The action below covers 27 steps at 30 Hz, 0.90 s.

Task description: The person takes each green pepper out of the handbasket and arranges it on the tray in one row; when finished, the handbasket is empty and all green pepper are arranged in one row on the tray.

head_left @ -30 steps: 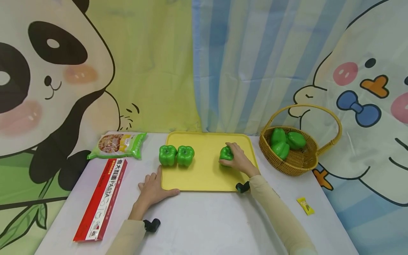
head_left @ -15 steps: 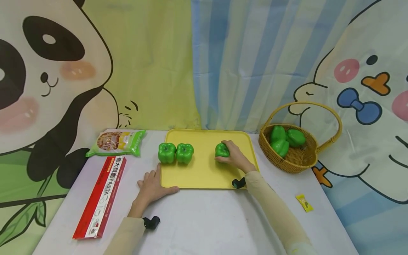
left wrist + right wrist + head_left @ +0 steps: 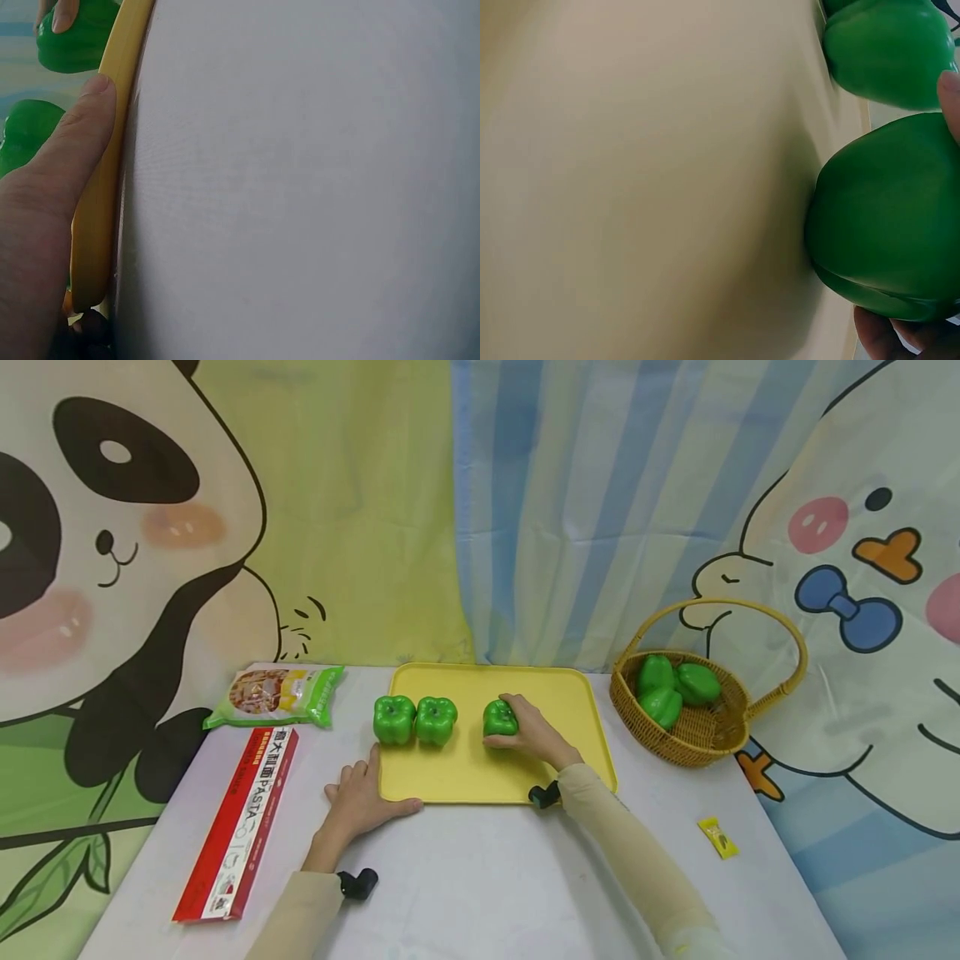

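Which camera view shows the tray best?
The head view: it takes in nearly the whole tray, the right hand covering some. The left wrist view shows only a strip of its edge beside the left hand; the right wrist view, a cropped patch by the held pepper.

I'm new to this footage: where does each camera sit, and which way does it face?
Head: worn on the head, facing forward and down at the yellow rectangular tray; left hand, right hand and beige sleeves show.
Left wrist: worn there, looking at the tray's edge and white tabletop; left thumb and, top left, right-hand fingers show.
Right wrist: worn there, looking across the tray at the held, glossy green bell pepper; parts of that hand show.
Shared: head and right wrist both show that pepper.
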Tool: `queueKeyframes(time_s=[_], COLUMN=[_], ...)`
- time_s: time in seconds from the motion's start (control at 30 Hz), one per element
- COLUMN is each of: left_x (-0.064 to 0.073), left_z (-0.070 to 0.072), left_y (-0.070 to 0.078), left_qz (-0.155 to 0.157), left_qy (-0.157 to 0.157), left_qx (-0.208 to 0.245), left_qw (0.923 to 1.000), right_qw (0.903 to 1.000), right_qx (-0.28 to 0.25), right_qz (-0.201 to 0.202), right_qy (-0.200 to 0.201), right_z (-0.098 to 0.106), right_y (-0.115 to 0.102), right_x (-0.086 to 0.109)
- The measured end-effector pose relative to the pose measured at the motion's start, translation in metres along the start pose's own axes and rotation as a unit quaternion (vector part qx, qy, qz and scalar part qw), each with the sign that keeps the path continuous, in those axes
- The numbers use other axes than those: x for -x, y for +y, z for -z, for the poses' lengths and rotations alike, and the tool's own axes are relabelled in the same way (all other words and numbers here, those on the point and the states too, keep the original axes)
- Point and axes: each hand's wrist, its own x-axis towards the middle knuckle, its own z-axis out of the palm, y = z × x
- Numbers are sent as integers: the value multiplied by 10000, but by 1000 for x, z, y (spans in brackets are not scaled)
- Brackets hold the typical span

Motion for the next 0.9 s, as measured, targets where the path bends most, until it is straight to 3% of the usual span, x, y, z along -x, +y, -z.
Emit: queueKeyframes(time_s=[0.37, 0.9], left_x=[-1, -3], left_z=[-1, -1], left_y=[-1, -4], left_qz=[26, -12], left_qy=[-24, -28], left_qx=[-47, -2], left_qw=[10000, 10000], right_qw=[9996, 9998], right_qx=[-22, -23], right_qz=[267, 190], right_qy=[8, -30], right_z=[-18, -27], right_y=[-17, -27], right_x=[-8, -15])
